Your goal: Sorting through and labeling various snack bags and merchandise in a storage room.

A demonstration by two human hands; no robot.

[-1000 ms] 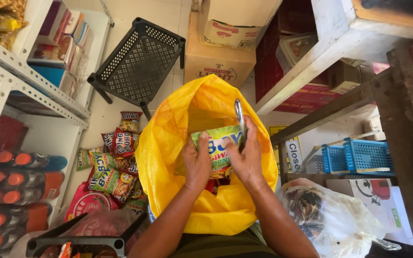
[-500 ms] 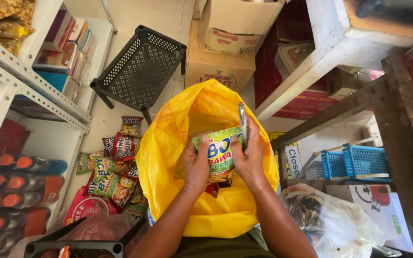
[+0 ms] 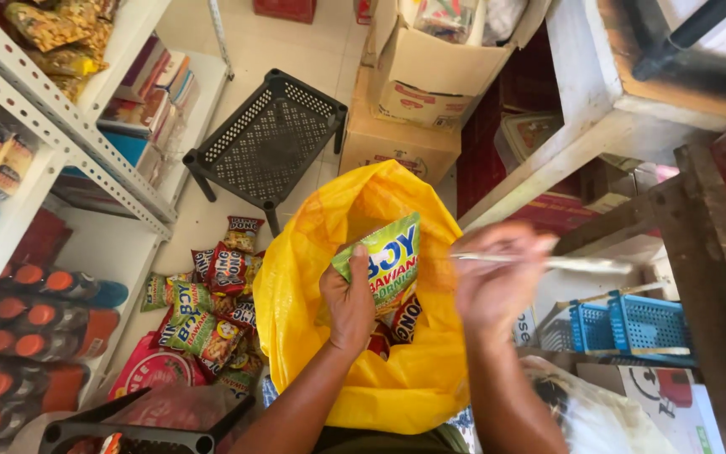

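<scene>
The left hand [image 3: 348, 304] is closed around the lower edge of a green and yellow snack packet [image 3: 390, 262], thumb on its front, holding it upright in the mouth of a big yellow plastic bag [image 3: 313, 277]. The packet sits inside the bag's opening, above other red snack packets [image 3: 403, 318] that lie deeper in the bag. The right hand [image 3: 497, 282] is blurred; it is just to the right of the packet, over the bag's right edge, with its fingers curled around a thin pale pen-like stick [image 3: 577, 265] that points out to the right. On the floor to the left of the bag lies a heap of loose snack packets [image 3: 203, 307] in green, yellow and red. Beyond them a black perforated plastic stool [image 3: 266, 143] stands on the tiled floor, and behind it are stacked cardboard boxes [image 3: 418, 92]. A white metal shelf rack [image 3: 60, 126] runs along the left side, with orange-capped bottles [image 3: 18, 336] beneath it. Small blue baskets [image 3: 623, 324] sit low on the right.
</scene>
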